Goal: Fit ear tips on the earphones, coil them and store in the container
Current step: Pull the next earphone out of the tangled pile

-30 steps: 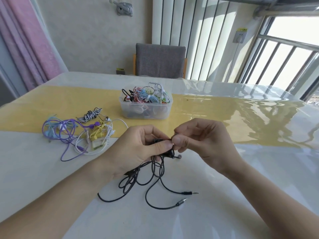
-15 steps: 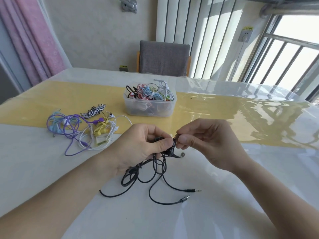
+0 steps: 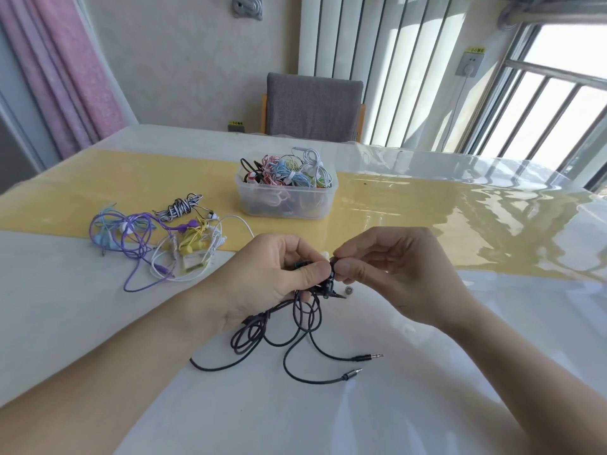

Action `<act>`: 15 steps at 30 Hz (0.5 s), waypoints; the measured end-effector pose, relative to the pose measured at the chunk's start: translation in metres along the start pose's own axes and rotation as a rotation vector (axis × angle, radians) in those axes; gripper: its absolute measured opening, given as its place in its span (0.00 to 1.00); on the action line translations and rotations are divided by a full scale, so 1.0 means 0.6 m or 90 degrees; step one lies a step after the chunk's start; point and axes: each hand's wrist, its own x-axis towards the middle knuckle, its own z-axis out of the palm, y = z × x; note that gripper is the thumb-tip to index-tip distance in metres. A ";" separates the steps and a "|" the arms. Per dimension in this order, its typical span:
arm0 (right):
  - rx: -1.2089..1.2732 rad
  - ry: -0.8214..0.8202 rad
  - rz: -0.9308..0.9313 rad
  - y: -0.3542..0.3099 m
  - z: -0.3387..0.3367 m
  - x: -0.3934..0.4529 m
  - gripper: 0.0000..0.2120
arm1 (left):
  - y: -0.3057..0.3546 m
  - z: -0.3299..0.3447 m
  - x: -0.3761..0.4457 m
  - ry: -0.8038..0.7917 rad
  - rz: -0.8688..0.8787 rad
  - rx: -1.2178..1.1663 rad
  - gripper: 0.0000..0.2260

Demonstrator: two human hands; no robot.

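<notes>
My left hand (image 3: 269, 274) grips the buds of black earphones (image 3: 305, 330), whose cords hang in loops onto the white table, with two jack plugs (image 3: 368, 357) lying to the right. Thumb and forefinger of my right hand (image 3: 391, 270) pinch a small black piece at the bud, right against my left thumb. A small loose ear tip (image 3: 348, 289) lies on the table just below my right hand. The clear plastic container (image 3: 285, 200) stands behind my hands, full of several coiled earphones.
A loose pile of purple, blue, yellow and white earphones (image 3: 157, 244) lies to the left, with a black-and-white coiled set (image 3: 180, 206) behind it. A yellow runner (image 3: 427, 218) crosses the table. A grey chair (image 3: 313, 106) stands at the far side.
The view has shifted slightly. My hands stay together on the black earphones, and the small ear tip now lies in plain sight on the table below my right hand.
</notes>
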 end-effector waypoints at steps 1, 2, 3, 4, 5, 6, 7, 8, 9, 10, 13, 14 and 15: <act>-0.009 0.001 0.001 0.001 0.000 -0.001 0.06 | 0.000 0.000 0.000 0.000 -0.003 0.004 0.03; -0.017 0.002 0.003 0.002 0.001 -0.001 0.05 | 0.000 0.000 -0.001 0.001 -0.005 0.007 0.02; -0.022 0.002 0.005 0.003 0.001 -0.001 0.05 | 0.000 0.000 -0.001 0.001 -0.005 0.010 0.02; -0.021 0.001 0.008 0.004 0.002 -0.002 0.06 | 0.000 0.000 -0.001 0.001 -0.004 0.015 0.02; -0.012 0.003 0.013 0.004 0.003 -0.002 0.06 | 0.001 0.000 -0.001 0.001 -0.002 0.021 0.03; 0.002 0.009 0.019 0.004 0.003 -0.002 0.06 | 0.001 0.001 -0.001 0.002 -0.001 0.024 0.03; 0.018 0.017 0.023 0.004 0.004 -0.002 0.06 | 0.001 0.001 0.000 0.004 -0.002 0.024 0.03; 0.027 0.025 0.025 0.005 0.004 -0.002 0.06 | 0.001 0.001 0.000 0.005 -0.003 0.021 0.03; 0.030 0.027 0.025 0.006 0.003 -0.002 0.06 | 0.001 0.001 0.000 0.005 -0.005 0.018 0.03; 0.027 0.021 0.024 0.006 0.003 -0.001 0.06 | 0.001 0.001 0.000 0.004 -0.006 0.017 0.03; 0.001 -0.002 0.022 0.008 -0.001 -0.001 0.06 | -0.001 0.003 0.000 0.004 -0.007 0.020 0.03; -0.013 -0.007 0.019 0.008 -0.003 0.000 0.07 | -0.002 0.005 0.000 0.007 -0.010 0.018 0.03; -0.025 -0.012 0.014 0.007 -0.004 0.000 0.07 | -0.002 0.005 0.001 0.009 -0.015 0.013 0.02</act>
